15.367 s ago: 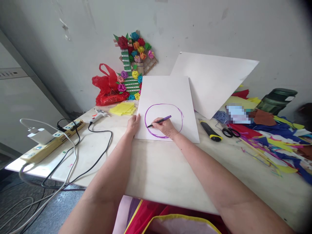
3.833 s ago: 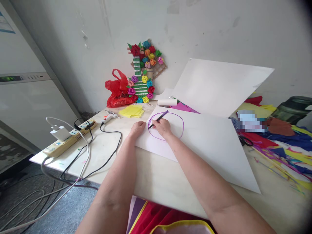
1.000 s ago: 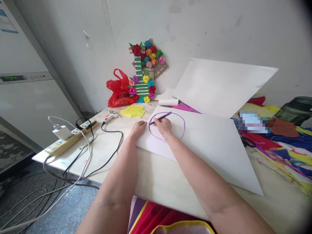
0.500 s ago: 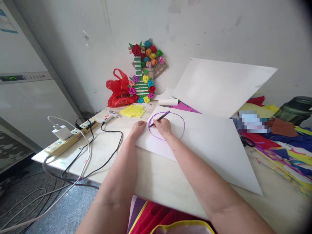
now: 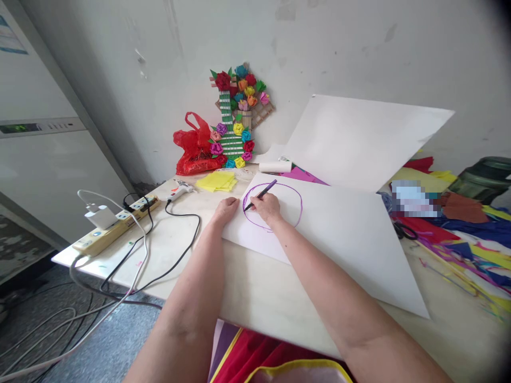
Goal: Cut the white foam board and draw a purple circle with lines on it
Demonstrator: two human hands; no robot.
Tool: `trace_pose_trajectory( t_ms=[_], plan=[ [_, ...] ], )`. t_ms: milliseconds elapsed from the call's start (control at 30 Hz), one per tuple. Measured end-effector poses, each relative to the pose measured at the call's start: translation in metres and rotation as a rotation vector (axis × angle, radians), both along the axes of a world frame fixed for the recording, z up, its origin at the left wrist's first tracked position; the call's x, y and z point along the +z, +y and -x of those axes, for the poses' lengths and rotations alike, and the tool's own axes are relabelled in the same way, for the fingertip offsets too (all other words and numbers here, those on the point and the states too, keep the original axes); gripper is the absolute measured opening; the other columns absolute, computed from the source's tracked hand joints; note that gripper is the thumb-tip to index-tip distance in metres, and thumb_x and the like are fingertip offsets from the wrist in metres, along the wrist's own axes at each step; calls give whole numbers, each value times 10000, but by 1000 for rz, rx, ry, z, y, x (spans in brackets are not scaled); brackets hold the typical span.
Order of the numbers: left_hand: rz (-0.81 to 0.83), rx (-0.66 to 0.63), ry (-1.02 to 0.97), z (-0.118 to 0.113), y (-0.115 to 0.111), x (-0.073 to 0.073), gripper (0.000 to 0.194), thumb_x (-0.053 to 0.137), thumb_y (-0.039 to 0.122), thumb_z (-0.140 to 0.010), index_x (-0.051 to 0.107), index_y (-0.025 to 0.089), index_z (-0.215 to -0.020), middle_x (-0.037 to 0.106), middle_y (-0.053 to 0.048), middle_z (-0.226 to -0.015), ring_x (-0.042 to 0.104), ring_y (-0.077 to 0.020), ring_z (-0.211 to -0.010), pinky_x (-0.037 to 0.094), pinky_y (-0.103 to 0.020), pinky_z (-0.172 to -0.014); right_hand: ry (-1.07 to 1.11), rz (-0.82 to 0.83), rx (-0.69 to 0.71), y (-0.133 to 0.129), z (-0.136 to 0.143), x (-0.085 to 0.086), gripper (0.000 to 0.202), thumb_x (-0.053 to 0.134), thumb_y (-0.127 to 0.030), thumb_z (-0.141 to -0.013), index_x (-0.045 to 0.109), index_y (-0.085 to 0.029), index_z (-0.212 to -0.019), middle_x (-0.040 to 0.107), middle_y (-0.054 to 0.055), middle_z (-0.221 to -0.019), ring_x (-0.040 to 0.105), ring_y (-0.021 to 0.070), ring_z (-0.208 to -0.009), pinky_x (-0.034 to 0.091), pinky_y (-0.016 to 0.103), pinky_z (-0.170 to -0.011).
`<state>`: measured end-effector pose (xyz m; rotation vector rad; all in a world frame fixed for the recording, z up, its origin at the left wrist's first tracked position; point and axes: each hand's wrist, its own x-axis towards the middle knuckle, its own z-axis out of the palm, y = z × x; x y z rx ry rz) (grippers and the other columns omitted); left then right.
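Observation:
In the head view my right hand (image 5: 266, 208) grips a purple marker pen (image 5: 264, 195) slantwise, its tip down on the left side of a purple circle (image 5: 302, 205). The circle is drawn on a large sheet of white paper (image 5: 343, 239) lying on the table, and its line looks doubled in places. My left hand (image 5: 227, 209) lies on the paper's left edge with its fingers resting down, holding nothing that I can see.
Left of the hands are a glue gun (image 5: 181, 189), a power strip (image 5: 120, 226) with trailing cords, and yellow paper squares (image 5: 217, 181). Behind stand a red bag (image 5: 194, 149) and a flower-covered guitar craft (image 5: 231, 141). Another white sheet (image 5: 363, 141) leans rearward; coloured scraps (image 5: 465, 207) and scissors (image 5: 405, 231) lie right.
The marker tip has shifted slightly downward along the circle's left side, with my right hand moving very little. My left hand stays in place.

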<state>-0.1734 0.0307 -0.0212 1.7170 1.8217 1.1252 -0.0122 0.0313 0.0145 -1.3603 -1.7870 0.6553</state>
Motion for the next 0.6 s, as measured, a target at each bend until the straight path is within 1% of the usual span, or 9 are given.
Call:
trace_pose_trajectory(
  t_ms=[133,300,600],
  plan=[
    [-1,-2,-14,-1,-1,1,339,425,423,-705,599,136,-664,556,-8,-598,488,-154,-632,360,-252,-572,-6,-2,7,-1,0,1,262,464,-333,-710,648,-179,-604,644,22,-546,630,155,-695,433,236,-727],
    [14,4,8,0,0,0,339,417,417,-719,607,137,-708,585,-16,-649,506,-159,-658,372,-260,-611,6,-14,13,0,-1,1,240,461,-309,-692,629,-181,-576,624,13,-510,620,150,-654,433,234,-706],
    [11,7,-10,-2,-1,1,336,426,421,-703,607,139,-697,573,-16,-635,494,-157,-652,369,-253,-591,-7,7,10,0,-3,2,227,462,-297,-676,632,-178,-585,625,15,-508,614,152,-647,431,226,-649]
  ],
)
